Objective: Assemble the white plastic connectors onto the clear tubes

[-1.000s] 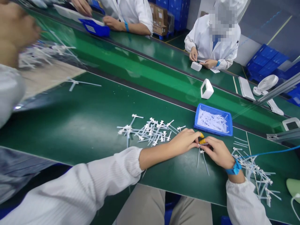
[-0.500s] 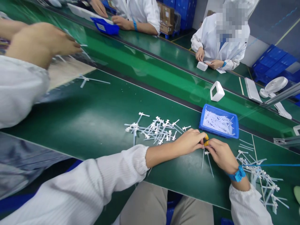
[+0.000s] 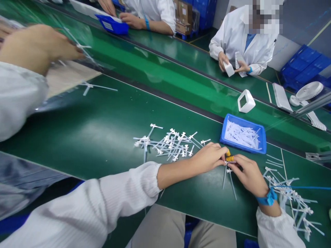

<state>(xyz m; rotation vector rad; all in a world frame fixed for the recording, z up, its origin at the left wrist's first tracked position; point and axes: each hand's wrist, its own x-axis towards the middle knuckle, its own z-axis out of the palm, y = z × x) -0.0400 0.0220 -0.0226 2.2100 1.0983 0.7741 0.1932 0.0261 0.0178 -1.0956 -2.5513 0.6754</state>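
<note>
Close together over the green bench, my left hand [image 3: 213, 157] and my right hand [image 3: 247, 172] both pinch with fingers wearing yellow finger cots. Between the fingertips of my left hand is a small white connector with a pale tube [image 3: 224, 176] hanging down. My right hand pinches a short pale tube [image 3: 232, 162] against that connector; the exact joint is hidden by fingers. Just below lies another white connector with a tube [image 3: 232, 184]. Left of my hands is a loose pile of white connectors with tubes [image 3: 172, 143]. A blue bin [image 3: 243, 146] of short pale tubes stands behind my hands.
More tubed connectors [image 3: 294, 196] lie right of my wrist, near a blue wrist strap [image 3: 270, 198] and its cord. A co-worker's hand [image 3: 41, 48] reaches over a bag at left. A white device [image 3: 246, 101] sits on the green belt [image 3: 165, 72]. Two people work opposite.
My fingers have shifted slightly and a short tube now shows in my right pinch. The white device has moved right along the belt. The person opposite has parted two white pieces.
</note>
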